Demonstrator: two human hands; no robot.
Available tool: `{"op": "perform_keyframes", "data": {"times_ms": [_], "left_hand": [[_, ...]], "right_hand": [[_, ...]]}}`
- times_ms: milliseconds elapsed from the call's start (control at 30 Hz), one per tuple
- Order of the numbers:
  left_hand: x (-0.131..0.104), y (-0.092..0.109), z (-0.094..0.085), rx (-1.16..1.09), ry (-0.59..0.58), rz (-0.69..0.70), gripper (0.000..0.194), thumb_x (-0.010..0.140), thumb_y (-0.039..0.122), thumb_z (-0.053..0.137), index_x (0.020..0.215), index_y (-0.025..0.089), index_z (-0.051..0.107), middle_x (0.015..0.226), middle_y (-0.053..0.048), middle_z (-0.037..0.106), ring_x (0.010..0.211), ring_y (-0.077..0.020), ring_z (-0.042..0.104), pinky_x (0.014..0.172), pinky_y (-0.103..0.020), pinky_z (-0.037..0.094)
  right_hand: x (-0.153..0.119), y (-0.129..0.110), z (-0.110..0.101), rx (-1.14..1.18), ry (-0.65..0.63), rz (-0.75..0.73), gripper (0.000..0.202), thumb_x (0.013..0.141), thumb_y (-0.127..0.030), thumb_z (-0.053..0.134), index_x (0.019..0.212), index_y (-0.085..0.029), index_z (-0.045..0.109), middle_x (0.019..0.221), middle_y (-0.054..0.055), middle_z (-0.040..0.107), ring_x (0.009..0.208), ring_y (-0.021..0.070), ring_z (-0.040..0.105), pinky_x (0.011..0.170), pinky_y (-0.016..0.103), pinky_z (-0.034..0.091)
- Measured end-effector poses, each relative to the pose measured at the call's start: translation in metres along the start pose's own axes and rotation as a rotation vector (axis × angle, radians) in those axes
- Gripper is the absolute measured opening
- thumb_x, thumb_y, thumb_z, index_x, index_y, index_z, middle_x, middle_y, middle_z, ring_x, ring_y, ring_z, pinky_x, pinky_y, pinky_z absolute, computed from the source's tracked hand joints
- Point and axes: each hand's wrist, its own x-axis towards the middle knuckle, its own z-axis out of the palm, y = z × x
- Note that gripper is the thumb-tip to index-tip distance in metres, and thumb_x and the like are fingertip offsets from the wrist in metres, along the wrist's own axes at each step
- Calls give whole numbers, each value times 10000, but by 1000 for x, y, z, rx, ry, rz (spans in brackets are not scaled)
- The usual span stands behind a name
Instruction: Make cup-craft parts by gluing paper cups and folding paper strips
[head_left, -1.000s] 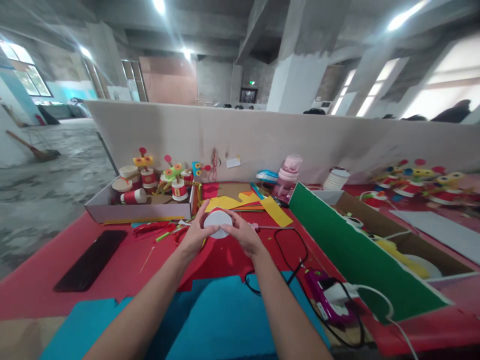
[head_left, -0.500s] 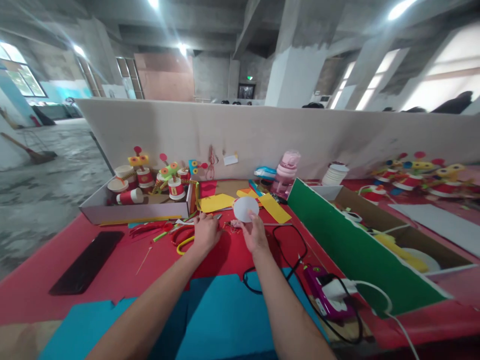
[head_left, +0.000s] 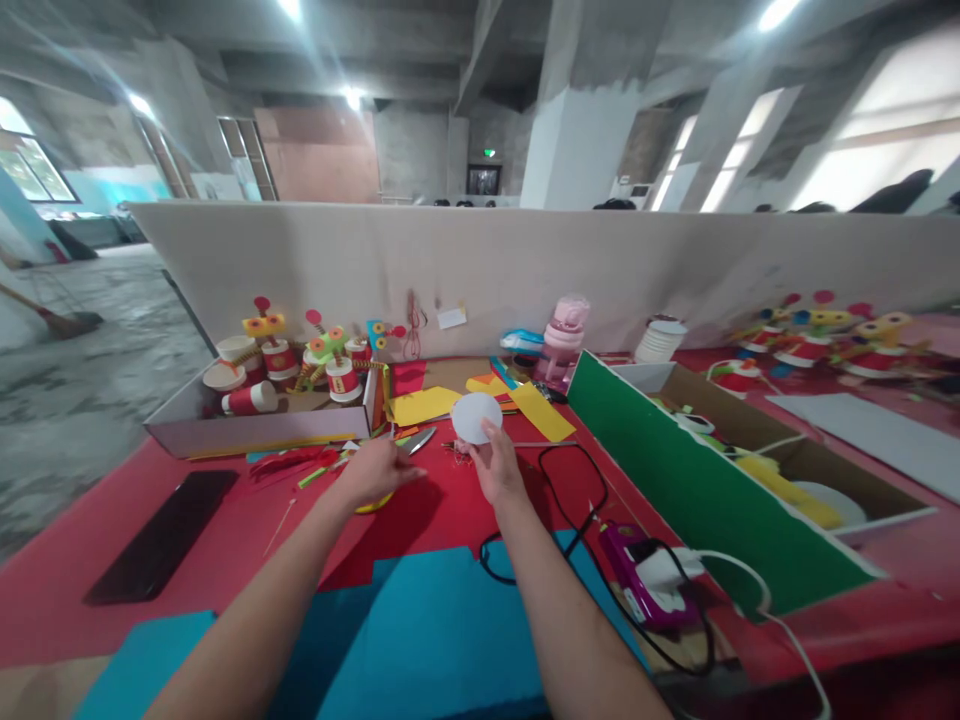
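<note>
A flat white paper disc (head_left: pixel 477 418) is pinched upright between the thumb and fingers of my right hand (head_left: pixel 496 468). My left hand (head_left: pixel 375 472) hovers low over a pair of scissors (head_left: pixel 420 441), its thumb stretched out to the right. The blades point away to the upper right, while a yellow handle (head_left: pixel 375 503) shows below the hand; the rest is covered. Some fingers of this hand are hidden, and I see nothing held in it. Thin wires or scraps (head_left: pixel 459 453) lie below the disc.
Cup figures (head_left: pixel 343 378) stand in a box (head_left: pixel 262 437) at left. A phone (head_left: pixel 165 535) lies in front of it. Yellow paper (head_left: pixel 424 405) sits behind my hands. A green-sided box (head_left: pixel 690 490), purple power adapter (head_left: pixel 646 580) and black cable (head_left: pixel 551 480) occupy the right; blue sheets (head_left: pixel 442 630) are nearest.
My left hand has moved left and slightly toward me, over the scissors handles, with its thumb now spread. The right hand still holds the disc, in nearly the same place.
</note>
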Motion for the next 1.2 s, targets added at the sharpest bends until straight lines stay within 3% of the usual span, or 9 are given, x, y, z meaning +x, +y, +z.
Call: {"op": "perform_keyframes", "data": {"times_ms": [67, 233, 367, 433, 633, 900, 1000, 1100, 1200], "left_hand": [[-10, -10, -11, -164, -49, 94, 179, 757, 309, 575, 750, 250, 744, 830, -45, 702, 823, -211, 611, 747, -296, 422], [-26, -15, -15, -425, 306, -162, 258, 766, 376, 587, 892, 207, 737, 934, -63, 711, 866, -218, 622, 809, -329, 467], [-34, -1, -12, -958, 198, -87, 604, 741, 382, 668, 1312, 254, 518, 1333, -87, 548, 1132, -246, 554, 922, -369, 465], [-36, 6, -12, -1113, 132, -74, 694, 716, 365, 710, 1355, 254, 462, 1391, -102, 492, 1227, -265, 490, 985, -397, 432], [-37, 15, -13, -1087, 123, -151, 711, 675, 353, 745, 1323, 204, 494, 1392, -132, 487, 1240, -287, 487, 996, -419, 433], [-36, 15, -7, -1075, 115, -93, 773, 650, 312, 740, 1349, 162, 443, 1310, -151, 551, 1165, -281, 545, 958, -395, 457], [-34, 9, -3, -1018, 218, -114, 803, 652, 287, 718, 1377, 165, 396, 1277, -146, 564, 1123, -270, 567, 932, -392, 471], [-30, 3, 2, -927, 346, -159, 845, 642, 263, 706, 1404, 187, 350, 1307, -141, 531, 1090, -259, 585, 912, -394, 484], [-29, 1, 6, -869, 390, -132, 840, 649, 247, 690, 1411, 213, 339, 1341, -132, 489, 1088, -249, 584, 919, -392, 482]], "right_hand": [[-3, 2, 2, 22, -14, 21, 336, 707, -405, 649, 1000, -244, 622, 1038, 26, 656, 935, 183, 619, 730, 282, 510], [-14, 6, 13, -63, -179, 60, 413, 669, -325, 707, 1061, -226, 620, 1022, 29, 680, 951, 201, 623, 810, 303, 501], [-23, 4, 23, -224, -270, 38, 505, 636, -282, 740, 1114, -209, 593, 1107, 46, 659, 1003, 211, 604, 871, 325, 481], [-26, 2, 24, -303, -333, 9, 530, 637, -273, 747, 1137, -212, 579, 1154, 55, 637, 1023, 211, 597, 880, 335, 480], [-28, -3, 22, -417, -465, -43, 571, 651, -250, 753, 1184, -231, 549, 1157, 58, 627, 1065, 207, 587, 921, 343, 459], [-32, -6, 26, -510, -556, -80, 603, 654, -279, 751, 1219, -241, 544, 1199, 56, 598, 1081, 219, 565, 924, 359, 447], [-22, -21, 12, -658, -440, -148, 621, 612, -334, 778, 1190, -248, 568, 1245, 59, 569, 1084, 219, 544, 901, 340, 444], [-7, -40, -19, -977, -54, -236, 362, 743, -458, 632, 997, -200, 624, 1047, 81, 641, 938, 212, 582, 776, 313, 457], [2, -46, -51, -1379, 36, -34, 266, 682, -436, 671, 742, -187, 600, 731, 69, 657, 717, 206, 594, 604, 272, 411]]}}
